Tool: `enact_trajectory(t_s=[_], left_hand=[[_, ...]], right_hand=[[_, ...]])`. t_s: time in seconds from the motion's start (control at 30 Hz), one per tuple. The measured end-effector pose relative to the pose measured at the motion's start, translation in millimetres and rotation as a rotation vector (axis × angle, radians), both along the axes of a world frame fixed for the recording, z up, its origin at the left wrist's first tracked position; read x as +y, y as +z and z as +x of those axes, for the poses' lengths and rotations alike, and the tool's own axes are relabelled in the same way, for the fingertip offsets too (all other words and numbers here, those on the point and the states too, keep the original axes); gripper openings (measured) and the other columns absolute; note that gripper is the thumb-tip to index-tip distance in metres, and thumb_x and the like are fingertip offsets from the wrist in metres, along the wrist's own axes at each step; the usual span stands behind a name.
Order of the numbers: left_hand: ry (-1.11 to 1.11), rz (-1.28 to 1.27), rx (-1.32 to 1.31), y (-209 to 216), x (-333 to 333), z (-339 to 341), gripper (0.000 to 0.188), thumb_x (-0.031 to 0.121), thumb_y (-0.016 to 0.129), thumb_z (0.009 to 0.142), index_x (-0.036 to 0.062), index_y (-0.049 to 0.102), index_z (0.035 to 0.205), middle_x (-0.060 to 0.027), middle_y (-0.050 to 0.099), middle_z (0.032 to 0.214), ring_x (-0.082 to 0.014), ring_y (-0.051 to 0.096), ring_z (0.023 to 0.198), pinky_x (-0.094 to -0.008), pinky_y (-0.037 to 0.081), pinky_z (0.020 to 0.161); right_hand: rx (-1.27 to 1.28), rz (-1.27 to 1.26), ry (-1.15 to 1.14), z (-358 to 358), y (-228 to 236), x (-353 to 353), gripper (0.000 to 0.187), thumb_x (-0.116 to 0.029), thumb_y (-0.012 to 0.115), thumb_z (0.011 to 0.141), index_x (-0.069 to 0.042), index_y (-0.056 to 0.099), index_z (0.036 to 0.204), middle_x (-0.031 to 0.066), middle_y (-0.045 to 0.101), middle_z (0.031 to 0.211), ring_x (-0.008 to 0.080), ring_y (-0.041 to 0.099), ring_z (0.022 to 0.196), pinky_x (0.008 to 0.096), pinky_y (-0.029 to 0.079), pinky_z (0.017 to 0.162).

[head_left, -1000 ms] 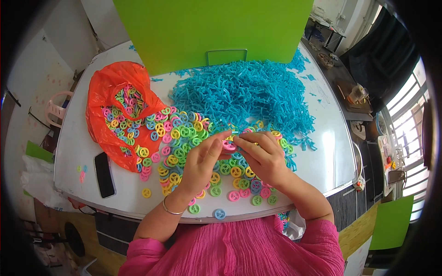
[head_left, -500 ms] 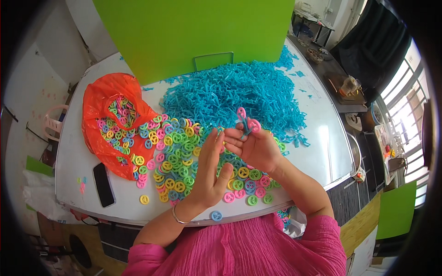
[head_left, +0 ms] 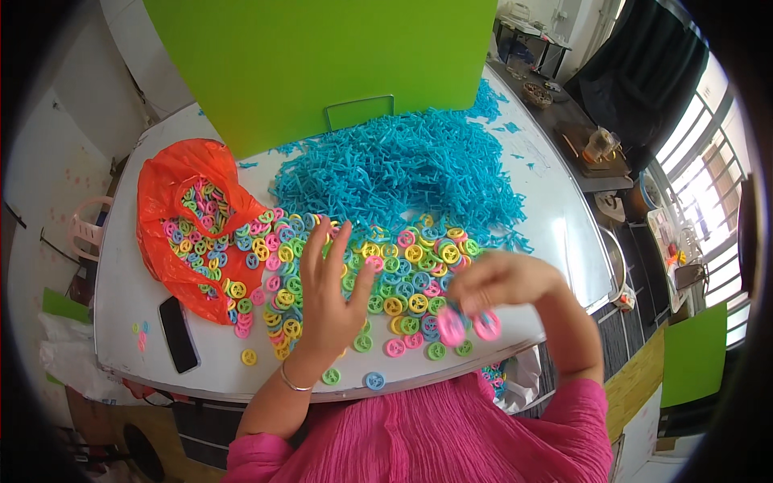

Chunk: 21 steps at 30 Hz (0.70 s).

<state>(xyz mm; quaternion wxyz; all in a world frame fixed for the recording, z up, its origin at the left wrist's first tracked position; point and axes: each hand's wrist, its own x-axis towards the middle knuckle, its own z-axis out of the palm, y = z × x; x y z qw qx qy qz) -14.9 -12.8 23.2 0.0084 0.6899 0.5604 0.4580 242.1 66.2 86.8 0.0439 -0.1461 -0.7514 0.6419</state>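
My right hand (head_left: pixel 509 280) is closed, slightly blurred, over the table's near right part. From its fingers hang two pink wheels (head_left: pixel 486 325), joined in the earlier frame by a small blue plastic piece that my fingers now mostly cover. My left hand (head_left: pixel 328 302) is raised with fingers apart over the loose spoked plastic wheels (head_left: pixel 392 306) in pink, yellow, green and blue. A pink wheel (head_left: pixel 374 263) shows right at its thumb tip; whether they touch I cannot tell. Beyond both hands lies a large heap of blue plastic pieces (head_left: pixel 403 169).
A red plastic bag (head_left: pixel 157 241) with more wheels lies open at the left, beside a black phone (head_left: pixel 179 334). A tall green board (head_left: pixel 322 64) with a metal handle stands behind the blue heap. Single wheels lie near the white table's (head_left: pixel 564 233) front edge.
My right hand has swung toward me and to the right, carrying the piece with pink wheels. My left hand has drawn away leftward, fingers spreading. The view has shifted slightly.
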Motion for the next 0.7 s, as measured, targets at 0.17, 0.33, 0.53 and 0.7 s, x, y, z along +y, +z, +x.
enact_trajectory(t_s=[0.17, 0.33, 0.53, 0.7], left_hand=[[0.031, -0.131, 0.080, -0.6, 2.2, -8.1, 0.028, 0.017, 0.072, 0.083, 0.0083, 0.068, 0.109, -0.0114, 0.055, 0.109, -0.0287, 0.052, 0.106, -0.0403, 0.042, 0.093], [-0.258, -0.319, 0.104, -4.4, -0.1, 0.1, 0.030, 0.021, 0.077, 0.075, 0.0158, 0.072, 0.105, -0.0075, 0.054, 0.101, -0.0257, 0.050, 0.098, -0.0380, 0.042, 0.090], [-0.401, -0.292, 0.340, -22.3, -5.1, 10.6, 0.056, 0.044, 0.075, 0.075, 0.0218, 0.063, 0.124, -0.0133, 0.047, 0.131, -0.0350, 0.041, 0.121, -0.0516, 0.031, 0.102], [-0.748, -0.328, 0.491, -23.2, -28.1, 44.5, 0.074, 0.064, 0.061, 0.077, 0.0269, 0.046, 0.140, -0.0161, 0.027, 0.152, -0.0391, 0.024, 0.138, -0.0645, 0.012, 0.109]], right_hand=[[-0.678, 0.241, 0.362, 56.7, 5.2, -40.2, 0.034, -0.034, 0.062, 0.091, -0.011, 0.065, 0.114, 0.0079, 0.069, 0.091, 0.0242, 0.065, 0.080, 0.0353, 0.049, 0.071], [-0.958, 0.388, 0.414, 82.2, -14.8, -85.8, 0.047, -0.049, 0.061, 0.087, -0.012, 0.064, 0.116, 0.0080, 0.069, 0.101, 0.0306, 0.065, 0.089, 0.0373, 0.050, 0.080], [-0.466, 0.126, -0.030, 57.7, 23.1, -52.5, 0.044, -0.028, 0.070, 0.086, -0.010, 0.060, 0.125, 0.0151, 0.067, 0.107, 0.0313, 0.064, 0.098, 0.0389, 0.049, 0.088], [-0.046, 0.827, -0.568, 31.8, -31.9, -24.9, 0.038, -0.012, 0.071, 0.083, -0.009, 0.062, 0.120, 0.0138, 0.064, 0.115, 0.0308, 0.063, 0.102, 0.0390, 0.050, 0.087]])
